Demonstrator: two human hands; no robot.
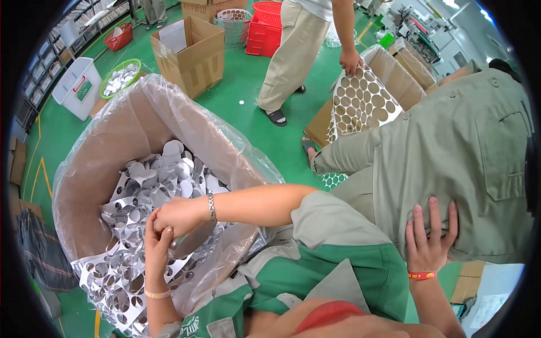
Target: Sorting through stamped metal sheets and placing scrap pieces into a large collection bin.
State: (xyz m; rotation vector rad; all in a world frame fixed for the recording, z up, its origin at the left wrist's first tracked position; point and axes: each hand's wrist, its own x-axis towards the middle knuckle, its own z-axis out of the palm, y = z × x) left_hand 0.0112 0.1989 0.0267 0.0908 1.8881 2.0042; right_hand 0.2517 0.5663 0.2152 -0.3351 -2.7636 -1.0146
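Note:
My left hand point(158, 234), a pale band round its wrist, meets my right hand point(181, 216), which wears a silver chain bracelet. They touch above a large box lined with clear plastic point(84, 174). Their fingers are bent and closed; what lies between them is too small or hidden to name. Loose silver discs point(180, 169) are heaped in the box below. Silver sheets with round cut-outs point(110, 281) hang over its near left edge, by my left forearm.
Close on the right is someone in grey-green clothing point(451, 146), with another hand wearing a red band point(429, 239) on it. A standing co-worker point(298, 50) holds a punched white sheet point(366, 98). Behind stand a cardboard box point(189, 62), red crate point(262, 36) and white bin point(76, 87).

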